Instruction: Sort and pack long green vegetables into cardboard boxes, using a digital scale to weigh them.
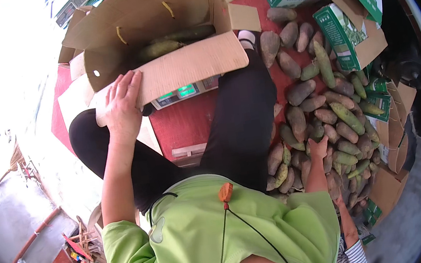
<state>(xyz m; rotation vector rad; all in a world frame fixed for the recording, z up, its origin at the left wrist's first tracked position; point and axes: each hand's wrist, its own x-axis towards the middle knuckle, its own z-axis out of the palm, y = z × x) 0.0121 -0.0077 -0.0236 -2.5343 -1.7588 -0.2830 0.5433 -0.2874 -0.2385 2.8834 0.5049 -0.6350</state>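
My left hand (123, 97) lies on the near flap (187, 71) of an open cardboard carton (138, 14), its fingers stretched flat along the flap's left part. Inside the carton rest a few long green vegetables (161, 49), partly hidden by the flap. The carton stands on a scale (177, 94) with lit green displays, between my knees. On my right, my right hand (318, 147) reaches down into a heap of thick, long root vegetables (297, 121), some brownish purple, others green. Its thumb and finger look spread among them, with nothing visibly lifted; the other fingers are hidden.
Green-and-brown cartons (341, 36) stand along the heap's far and right sides. Another person's arm (347, 222), with a striped sleeve, reaches into the heap's near end. A red mat (188, 123) lies under the scale. A broom (16, 158) stands at the far left.
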